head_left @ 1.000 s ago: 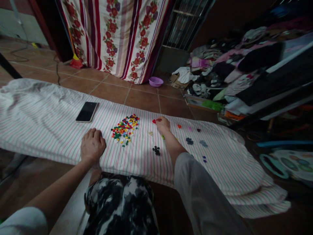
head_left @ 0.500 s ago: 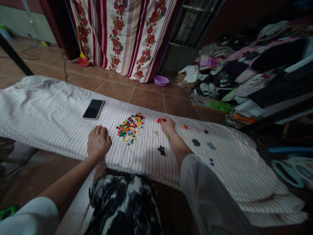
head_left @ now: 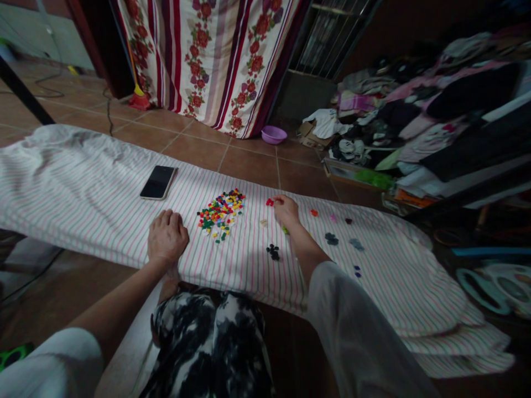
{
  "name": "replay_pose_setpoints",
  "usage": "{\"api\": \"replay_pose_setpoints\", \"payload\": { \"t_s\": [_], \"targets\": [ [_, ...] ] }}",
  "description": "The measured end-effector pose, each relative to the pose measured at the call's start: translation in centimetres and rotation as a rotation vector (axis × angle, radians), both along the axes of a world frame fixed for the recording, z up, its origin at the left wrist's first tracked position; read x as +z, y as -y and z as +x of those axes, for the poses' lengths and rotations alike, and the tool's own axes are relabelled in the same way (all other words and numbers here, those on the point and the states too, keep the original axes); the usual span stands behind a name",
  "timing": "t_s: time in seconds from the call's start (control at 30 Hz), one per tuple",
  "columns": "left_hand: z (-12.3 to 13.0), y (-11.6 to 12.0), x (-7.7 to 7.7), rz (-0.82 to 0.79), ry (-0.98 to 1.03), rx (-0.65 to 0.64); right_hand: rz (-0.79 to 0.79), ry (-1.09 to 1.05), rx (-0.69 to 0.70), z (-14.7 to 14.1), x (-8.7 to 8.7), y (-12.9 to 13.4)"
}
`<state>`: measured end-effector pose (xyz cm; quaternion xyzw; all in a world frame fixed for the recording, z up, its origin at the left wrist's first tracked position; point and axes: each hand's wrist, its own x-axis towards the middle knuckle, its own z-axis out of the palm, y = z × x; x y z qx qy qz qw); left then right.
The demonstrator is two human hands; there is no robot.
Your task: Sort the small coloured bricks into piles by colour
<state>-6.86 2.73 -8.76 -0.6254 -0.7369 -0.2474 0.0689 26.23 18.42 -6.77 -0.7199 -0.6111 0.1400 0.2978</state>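
My right hand (head_left: 287,210) is over the far part of the striped cloth, fingers drawn together beside a small group of red pieces (head_left: 269,202). Whether anything is between the fingertips is hidden. Green pieces (head_left: 285,230) show partly under that wrist. Nearby lie beige pieces (head_left: 264,223) and a cluster of black pieces (head_left: 272,252). My left hand (head_left: 167,236) rests palm down on the cloth, its fingers loosely bent and holding nothing. To its right spreads a mixed pile of small colourful pieces (head_left: 220,214).
A phone (head_left: 158,182) lies on the striped cloth (head_left: 95,182), beyond my left hand. Right of my right arm are orange (head_left: 314,212), dark grey (head_left: 331,239), light grey (head_left: 357,244) and blue pieces (head_left: 357,271). A purple basin (head_left: 274,135) stands on the floor behind.
My right hand has drawn back slightly to the right from the red pieces, which now show more fully. My left hand stays in place. The view has shifted a little.
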Motion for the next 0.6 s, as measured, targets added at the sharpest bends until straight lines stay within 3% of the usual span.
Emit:
{"api": "replay_pose_setpoints", "payload": {
  "t_s": [0.23, 0.6],
  "targets": [
    [0.0, 0.1, 0.1, 0.003, 0.022, -0.001, 0.065, 0.014, 0.127, -1.4, 1.0, 1.5],
    [0.0, 0.1, 0.2, 0.002, -0.052, 0.013, 0.079, 0.022, 0.620, -6.6, 2.0, 5.9]
  ]
}}
